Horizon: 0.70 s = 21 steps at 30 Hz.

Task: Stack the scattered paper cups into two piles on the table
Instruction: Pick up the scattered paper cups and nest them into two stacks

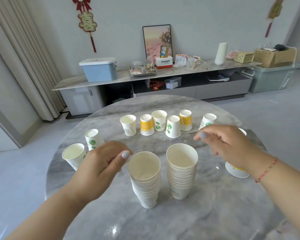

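Note:
Two piles of nested paper cups stand upright on the round marble table (206, 213): the left pile (145, 181) and the right pile (181, 172). My left hand (100, 163) hovers just left of the left pile, fingers loosely curled, holding nothing. My right hand (227, 144) hovers above and right of the right pile, fingers apart and empty. Several loose cups stand in a row at the back, among them an upright white one (128, 125) and a yellow upside-down one (146, 125). At the left are an upright cup (73, 155) and an inverted cup (92, 138). A yellow-printed cup (235, 170) sits partly hidden under my right wrist.
Behind the table runs a long low cabinet (111, 77) with a blue lidded box (98, 69), a tray, a framed picture and cartons. A curtain hangs at the left. The table's near part holds no cups.

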### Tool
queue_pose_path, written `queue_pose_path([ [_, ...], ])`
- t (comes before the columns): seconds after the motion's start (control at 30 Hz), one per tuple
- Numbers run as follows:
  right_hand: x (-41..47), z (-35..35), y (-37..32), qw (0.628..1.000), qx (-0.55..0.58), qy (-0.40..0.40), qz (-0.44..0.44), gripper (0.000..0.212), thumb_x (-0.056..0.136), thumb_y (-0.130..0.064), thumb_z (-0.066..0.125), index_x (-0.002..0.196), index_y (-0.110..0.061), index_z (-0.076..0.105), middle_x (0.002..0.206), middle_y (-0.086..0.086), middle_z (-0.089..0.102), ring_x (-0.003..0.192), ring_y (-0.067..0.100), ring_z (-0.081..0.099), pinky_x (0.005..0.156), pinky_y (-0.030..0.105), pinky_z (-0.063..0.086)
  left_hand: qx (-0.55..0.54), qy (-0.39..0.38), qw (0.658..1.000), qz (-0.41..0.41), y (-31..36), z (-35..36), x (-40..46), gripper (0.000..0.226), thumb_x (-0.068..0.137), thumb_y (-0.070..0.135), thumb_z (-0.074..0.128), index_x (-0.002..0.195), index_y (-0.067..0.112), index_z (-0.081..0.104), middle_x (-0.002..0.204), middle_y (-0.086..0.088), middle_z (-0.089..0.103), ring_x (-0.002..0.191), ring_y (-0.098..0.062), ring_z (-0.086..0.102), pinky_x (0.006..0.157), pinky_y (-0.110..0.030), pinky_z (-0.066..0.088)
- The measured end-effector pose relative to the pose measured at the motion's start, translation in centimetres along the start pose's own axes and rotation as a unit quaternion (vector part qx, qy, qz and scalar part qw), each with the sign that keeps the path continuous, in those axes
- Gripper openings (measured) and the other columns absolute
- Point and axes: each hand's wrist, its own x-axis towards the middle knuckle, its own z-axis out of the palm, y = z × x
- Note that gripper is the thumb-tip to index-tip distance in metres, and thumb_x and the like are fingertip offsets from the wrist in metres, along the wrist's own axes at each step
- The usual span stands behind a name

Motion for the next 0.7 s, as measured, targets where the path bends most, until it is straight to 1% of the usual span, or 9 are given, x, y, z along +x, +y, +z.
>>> queue_pose_path([
  [0.1, 0.6, 0.3, 1.7, 0.994, 0.003, 0.010, 0.110, 0.047, 0.087, -0.056, 0.039, 0.086, -0.020, 0.069, 0.054, -0.010, 0.059, 0.061, 0.012, 0.060, 0.063, 0.029, 0.042, 0.033, 0.021, 0.995, -0.097, -1.9, 0.6, 0.3, 0.057, 0.090, 0.060, 0.034, 0.085, 0.015, 0.068, 0.080, 0.006, 0.061, 0.071, -0.013, 0.059, 0.060, -0.023, 0.049],
  [0.17, 0.9, 0.5, 2.9, 0.988, 0.005, 0.002, 0.152, 0.038, 0.090, -0.046, 0.039, 0.085, -0.021, 0.068, 0.061, -0.012, 0.060, 0.067, 0.015, 0.062, 0.066, 0.030, 0.043, 0.051, 0.026, 0.986, -0.155, -3.0, 1.4, 0.7, 0.053, 0.092, 0.054, 0.036, 0.086, 0.010, 0.065, 0.078, 0.003, 0.062, 0.073, -0.013, 0.059, 0.068, -0.034, 0.051],
  [0.27, 1.4, 1.0, 4.1, 0.984, 0.008, -0.003, 0.178, 0.037, 0.092, -0.045, 0.039, 0.082, -0.021, 0.066, 0.072, -0.012, 0.063, 0.071, 0.018, 0.065, 0.062, 0.029, 0.043, 0.109, 0.053, 0.964, -0.237, -5.2, 1.9, 1.0, 0.024, 0.092, 0.038, 0.051, 0.100, 0.018, 0.062, 0.110, 0.003, 0.057, 0.076, -0.018, 0.062, 0.072, -0.032, 0.045],
  [0.3, 1.5, 1.2, 4.2, 0.984, 0.004, -0.005, 0.180, 0.037, 0.092, -0.045, 0.040, 0.082, -0.022, 0.066, 0.077, -0.012, 0.065, 0.073, 0.018, 0.066, 0.063, 0.029, 0.043, 0.133, 0.064, 0.953, -0.264, -6.0, 1.8, 1.0, 0.024, 0.091, 0.033, 0.055, 0.109, 0.018, 0.060, 0.119, 0.003, 0.053, 0.079, -0.020, 0.063, 0.072, -0.031, 0.044],
  [0.37, 1.9, 1.8, 4.2, 0.984, -0.001, -0.015, 0.177, 0.037, 0.092, -0.046, 0.040, 0.082, -0.022, 0.066, 0.085, -0.012, 0.067, 0.074, 0.018, 0.067, 0.064, 0.030, 0.044, 0.176, 0.092, 0.927, -0.319, -7.9, 1.0, 0.6, 0.038, 0.088, 0.026, 0.057, 0.124, 0.016, 0.053, 0.134, 0.000, 0.046, 0.099, -0.025, 0.059, 0.075, -0.029, 0.041],
  [0.47, 2.4, 2.8, 4.0, 0.984, 0.003, -0.031, 0.177, 0.036, 0.092, -0.045, 0.040, 0.083, -0.021, 0.066, 0.087, -0.010, 0.068, 0.074, 0.017, 0.067, 0.066, 0.032, 0.045, 0.213, 0.114, 0.877, -0.415, -10.2, -0.5, -0.5, 0.052, 0.088, 0.021, 0.055, 0.137, 0.009, 0.040, 0.143, -0.011, 0.040, 0.117, -0.033, 0.050, 0.080, -0.032, 0.037],
  [0.57, 2.5, 3.3, 4.3, 0.982, -0.003, -0.035, 0.184, 0.037, 0.091, -0.047, 0.040, 0.082, -0.022, 0.066, 0.081, -0.004, 0.068, 0.074, 0.016, 0.066, 0.065, 0.031, 0.045, 0.219, 0.067, 0.856, -0.464, -12.3, -1.3, -1.4, 0.051, 0.089, 0.022, 0.054, 0.135, 0.005, 0.043, 0.134, -0.018, 0.049, 0.112, -0.036, 0.052, 0.085, -0.036, 0.042],
  [0.63, 2.6, 3.3, 4.3, 0.981, -0.034, -0.036, 0.189, 0.040, 0.092, -0.049, 0.038, 0.082, -0.022, 0.066, 0.077, -0.003, 0.067, 0.074, 0.017, 0.066, 0.064, 0.030, 0.044, 0.221, 0.039, 0.859, -0.460, -13.1, -1.5, -1.8, 0.034, 0.089, 0.016, 0.051, 0.120, 0.005, 0.055, 0.117, -0.018, 0.059, 0.093, -0.033, 0.054, 0.075, -0.031, 0.044],
  [0.7, 2.8, 2.9, 4.5, 0.978, -0.102, -0.019, 0.179, 0.050, 0.092, -0.053, 0.034, 0.078, -0.015, 0.063, 0.073, 0.004, 0.067, 0.072, 0.024, 0.064, 0.066, 0.032, 0.045, 0.223, 0.041, 0.872, -0.433, -13.2, -1.4, -1.6, 0.024, 0.087, 0.012, 0.049, 0.104, 0.005, 0.063, 0.098, -0.015, 0.061, 0.078, -0.030, 0.052, 0.061, -0.029, 0.040],
])
